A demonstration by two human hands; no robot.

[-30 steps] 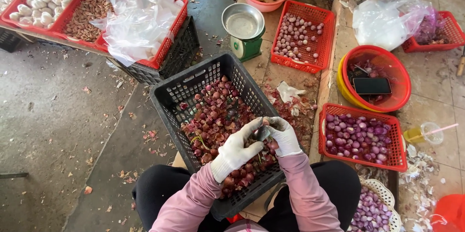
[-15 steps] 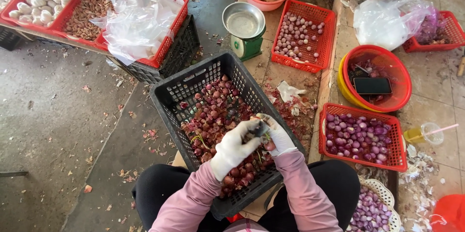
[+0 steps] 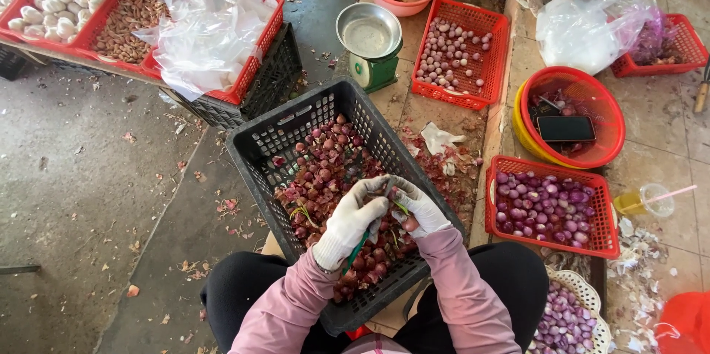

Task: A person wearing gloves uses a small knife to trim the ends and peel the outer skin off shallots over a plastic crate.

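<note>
Two gloved hands meet over the black crate (image 3: 296,139), the biggest thing here, tilted against the person's lap and half full of unpeeled red shallots (image 3: 325,176). A second ago the hands sat slightly farther toward the crate's right rim; now they are drawn in over its near middle and the shallot between them has been turned, which suggests the peeling of this one bulb is under way, not finished.

Right of the crate stands a red basket of peeled purple shallots (image 3: 547,206); beyond that basket, a red bowl (image 3: 592,139) holds a dark phone. Past the crate's far corner sits a green scale with a steel pan (image 3: 368,32).

The left hand (image 3: 351,222) is closed around a green-handled knife (image 3: 356,250), whose long axis runs from the wrist up toward the fingertips. The right hand (image 3: 420,210) pinches the small shallot (image 3: 392,195) in its fingertips, just above the crate's load; which way the bulb's tip points I cannot tell, it is mostly hidden.
</note>
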